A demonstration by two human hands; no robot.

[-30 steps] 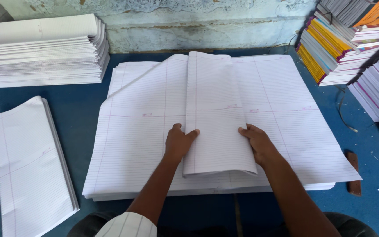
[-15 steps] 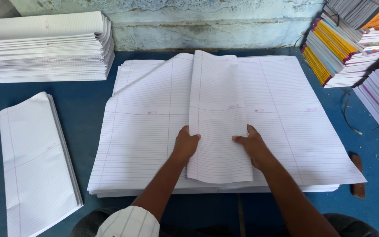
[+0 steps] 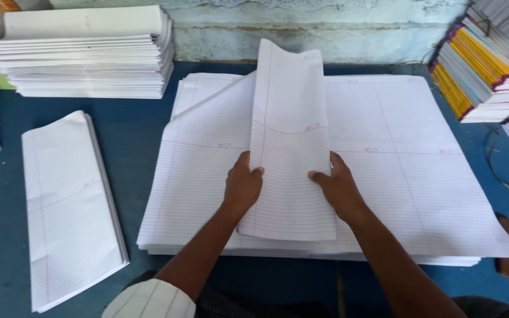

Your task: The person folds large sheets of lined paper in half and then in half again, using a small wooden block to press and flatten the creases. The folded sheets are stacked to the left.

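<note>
2 hands grip 1 folded sheet (image 3: 290, 147) by its long edges — left hand (image 3: 242, 187) and right hand (image 3: 338, 188) closed on it, equally near — its length running away from the person above the paper stack (image 3: 419, 176).

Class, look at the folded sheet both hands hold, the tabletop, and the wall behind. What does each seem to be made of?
Folded sheet: thin matt white paper with printed ruled lines; it bends and stands curved between the left hand and right hand.
Tabletop: a smooth blue surface, likely painted or laminated; base unclear.
Wall: rough, patchy plaster or concrete, it seems.
</note>
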